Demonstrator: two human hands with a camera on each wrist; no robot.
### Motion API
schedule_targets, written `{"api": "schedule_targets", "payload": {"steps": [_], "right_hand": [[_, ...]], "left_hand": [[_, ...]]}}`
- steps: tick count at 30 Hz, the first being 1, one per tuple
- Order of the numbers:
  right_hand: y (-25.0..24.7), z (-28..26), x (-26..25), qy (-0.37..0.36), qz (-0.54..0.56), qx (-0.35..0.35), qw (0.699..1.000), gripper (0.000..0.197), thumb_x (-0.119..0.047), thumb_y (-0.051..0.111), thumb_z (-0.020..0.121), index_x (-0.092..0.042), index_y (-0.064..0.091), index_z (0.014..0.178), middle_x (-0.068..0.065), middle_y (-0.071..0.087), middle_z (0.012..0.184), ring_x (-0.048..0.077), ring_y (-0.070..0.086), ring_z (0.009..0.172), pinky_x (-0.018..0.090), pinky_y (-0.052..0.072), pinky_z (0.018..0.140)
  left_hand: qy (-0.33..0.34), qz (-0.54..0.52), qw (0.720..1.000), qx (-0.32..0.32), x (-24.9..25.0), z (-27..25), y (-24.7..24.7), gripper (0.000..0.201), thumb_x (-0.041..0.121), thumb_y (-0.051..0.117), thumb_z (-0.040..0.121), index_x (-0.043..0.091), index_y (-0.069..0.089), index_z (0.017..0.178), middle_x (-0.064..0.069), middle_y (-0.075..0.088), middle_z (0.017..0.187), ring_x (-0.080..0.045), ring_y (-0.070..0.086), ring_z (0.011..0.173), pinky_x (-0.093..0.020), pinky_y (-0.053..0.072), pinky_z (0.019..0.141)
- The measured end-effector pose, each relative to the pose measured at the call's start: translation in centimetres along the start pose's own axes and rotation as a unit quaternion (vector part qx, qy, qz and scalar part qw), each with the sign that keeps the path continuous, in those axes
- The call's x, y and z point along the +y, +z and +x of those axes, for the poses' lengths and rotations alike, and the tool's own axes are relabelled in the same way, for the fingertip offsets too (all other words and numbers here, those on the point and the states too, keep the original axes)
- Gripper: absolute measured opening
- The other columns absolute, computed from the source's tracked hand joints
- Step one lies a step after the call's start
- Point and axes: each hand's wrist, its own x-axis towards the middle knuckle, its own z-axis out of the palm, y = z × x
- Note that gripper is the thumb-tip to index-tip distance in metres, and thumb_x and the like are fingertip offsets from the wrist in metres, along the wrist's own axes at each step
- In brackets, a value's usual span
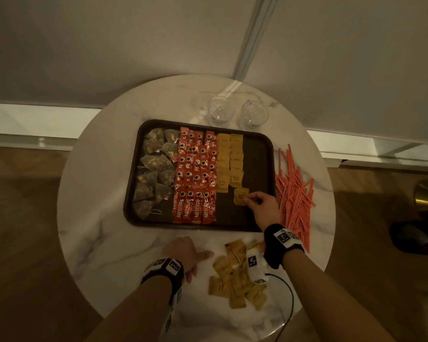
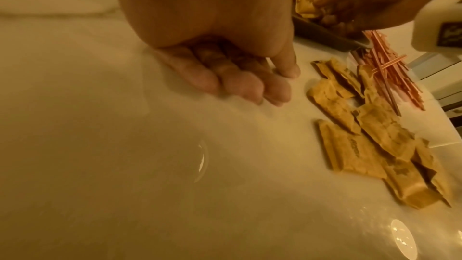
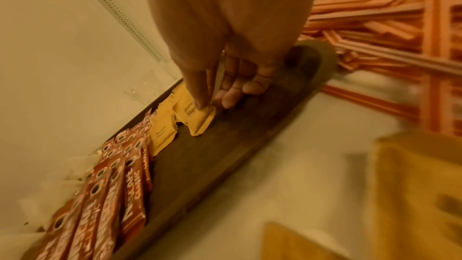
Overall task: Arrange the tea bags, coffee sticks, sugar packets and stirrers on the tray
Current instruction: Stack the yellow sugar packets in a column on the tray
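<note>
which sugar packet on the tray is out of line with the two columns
The sugar packet pinched by the right hand. It sits tilted at the near end of the right column, while the other sugar packets lie in two columns on the tray.

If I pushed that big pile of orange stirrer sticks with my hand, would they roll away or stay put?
The stirrers are thin and lie loose and criss-crossed on the table, so a push would probably scatter them. In the right wrist view they look flat rather than round, so they would likely slide, not roll. Being so slim, they are probably very light.
</note>
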Motion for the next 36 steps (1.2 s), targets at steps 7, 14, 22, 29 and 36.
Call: {"api": "schedule_targets", "payload": {"steps": [7,14,22,29,36], "right_hand": [[0.6,2.5,-0.8,-0.017,0.011,-0.001,1.0,0.011,-0.02,0.074,0.087,-0.011,0.074,0.094,0.002,0.071,0.091,0.011,0.065,0.085,0.013,0.048,0.07],[1.0,3.5,-0.9,-0.01,-0.01,0.014,1.0,0.011,-0.022,0.075,0.086,-0.013,0.074,0.092,0.002,0.07,0.086,0.014,0.066,0.082,0.024,0.053,0.073],[1.4,3.9,-0.7,0.006,-0.014,0.028,0.999,0.013,-0.026,0.076,0.085,-0.015,0.072,0.09,0.001,0.069,0.082,0.015,0.065,0.077,0.031,0.055,0.072],[1.7,4.3,-1.3,0.015,-0.064,0.054,0.996,0.031,-0.039,0.077,0.081,-0.012,0.064,0.079,0.001,0.062,0.071,0.01,0.054,0.062,0.025,0.043,0.057],[2.3,4.3,-1.7,0.035,-0.094,0.061,0.993,0.034,-0.044,0.075,0.081,-0.013,0.061,0.077,0.0,0.062,0.071,0.013,0.055,0.063,0.028,0.043,0.056]], "left_hand": [[-0.008,-0.006,1.0,-0.003,-0.5,0.9,0.4,0.069,0.077,0.049,0.083,0.016,0.068,0.055,0.001,0.071,0.057,-0.008,0.063,0.043,-0.025,0.058,0.069],[-0.01,-0.043,0.999,-0.017,-0.5,0.9,0.4,0.066,0.074,0.052,0.084,0.014,0.066,0.058,-0.001,0.071,0.057,-0.009,0.063,0.042,-0.022,0.054,0.055],[-0.004,0.002,1.0,-0.005,-0.6,1.1,0.4,0.07,0.076,0.047,0.085,0.015,0.069,0.06,0.003,0.07,0.056,-0.007,0.066,0.046,-0.024,0.058,0.066],[-0.008,0.008,1.0,-0.009,-0.7,1.4,0.7,0.071,0.078,0.045,0.084,0.017,0.067,0.057,0.003,0.07,0.054,-0.006,0.063,0.043,-0.024,0.058,0.068],[-0.001,-0.023,1.0,-0.005,-1.0,1.8,1.1,0.07,0.076,0.049,0.084,0.014,0.068,0.058,0.001,0.069,0.053,-0.007,0.061,0.04,-0.022,0.054,0.06]]}}
